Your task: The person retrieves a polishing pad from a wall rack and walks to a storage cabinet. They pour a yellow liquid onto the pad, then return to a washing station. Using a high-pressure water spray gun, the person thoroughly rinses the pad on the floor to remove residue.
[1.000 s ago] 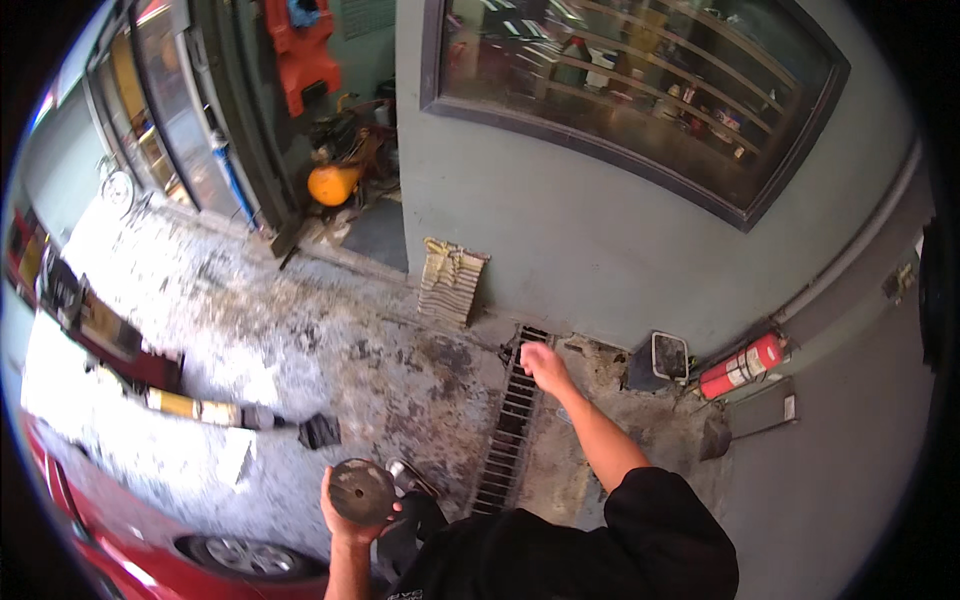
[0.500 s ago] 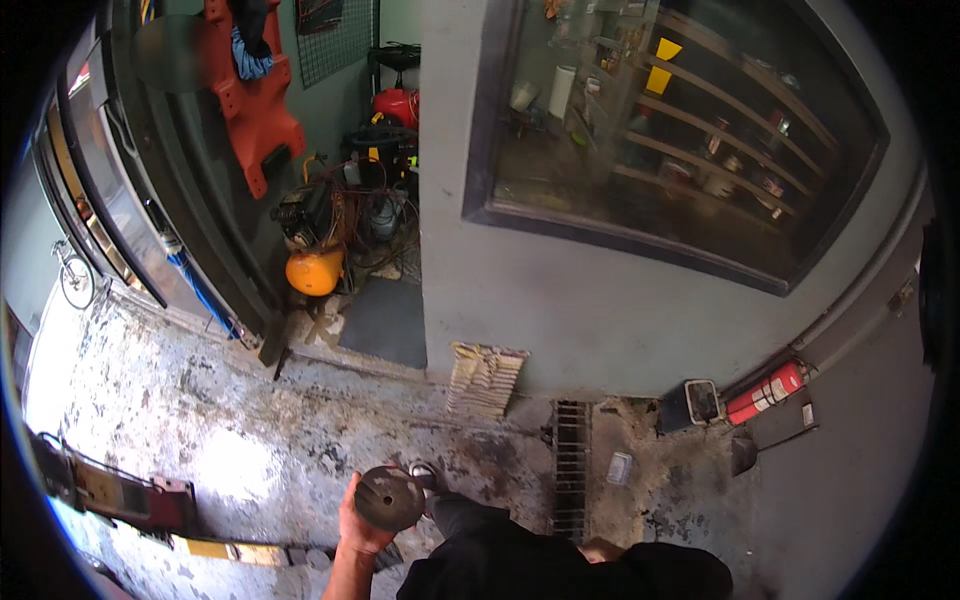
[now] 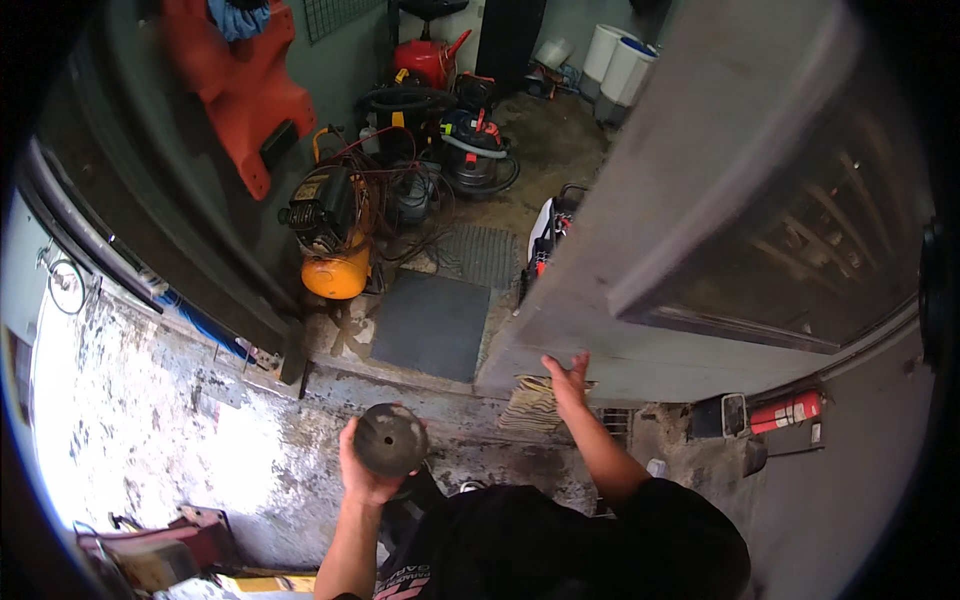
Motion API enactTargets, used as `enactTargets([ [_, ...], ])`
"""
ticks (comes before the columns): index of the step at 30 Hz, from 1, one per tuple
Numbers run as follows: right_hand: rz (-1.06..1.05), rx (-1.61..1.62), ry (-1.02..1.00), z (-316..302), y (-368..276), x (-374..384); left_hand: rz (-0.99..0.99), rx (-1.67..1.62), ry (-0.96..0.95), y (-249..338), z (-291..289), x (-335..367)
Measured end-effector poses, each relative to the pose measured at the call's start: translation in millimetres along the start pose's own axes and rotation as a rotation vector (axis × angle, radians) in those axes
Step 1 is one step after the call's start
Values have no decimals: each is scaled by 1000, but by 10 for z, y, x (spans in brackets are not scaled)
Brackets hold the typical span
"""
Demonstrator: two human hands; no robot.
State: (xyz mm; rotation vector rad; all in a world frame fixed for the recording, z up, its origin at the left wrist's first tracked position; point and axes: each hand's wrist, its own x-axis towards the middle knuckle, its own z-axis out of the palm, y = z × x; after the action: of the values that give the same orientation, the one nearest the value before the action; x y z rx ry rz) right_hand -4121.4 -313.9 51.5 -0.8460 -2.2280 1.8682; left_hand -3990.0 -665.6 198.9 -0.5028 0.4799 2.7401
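A round, dark, worn disc with a small hole at its centre rests in my left hand. My fingers curl around its left and lower edges, and its underside is hidden. Off to the right, my right hand is stretched forward with the fingers apart and nothing in it. Below that hand, in the picture, a striped mat lies by the foot of the grey wall.
Ahead is a doorway with a dark floor mat on its sill. Inside stand an orange air compressor with loose hoses and a vacuum cleaner. A fire extinguisher is at the right; red-and-yellow equipment sits lower left.
The view has shifted toward the doorway, showing more of the room inside. My right hand has come up into view, fingers apart. My left hand still holds the disc.
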Motion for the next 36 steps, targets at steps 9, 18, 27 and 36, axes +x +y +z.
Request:
enactTargets([
  [9,-69,-18,95,805,-454,142,-407,117,-257,1328,608,2415],
  [18,367,-418,-317,1841,-550,332,-619,212,-264,1619,1720,4802],
  [27,164,-557,28,2027,-2450,2167,-895,397,-459,1463,3110,6577],
  [36,152,-285,387,1574,-2928,4080,-996,382,-629,1097,4351,8566],
])
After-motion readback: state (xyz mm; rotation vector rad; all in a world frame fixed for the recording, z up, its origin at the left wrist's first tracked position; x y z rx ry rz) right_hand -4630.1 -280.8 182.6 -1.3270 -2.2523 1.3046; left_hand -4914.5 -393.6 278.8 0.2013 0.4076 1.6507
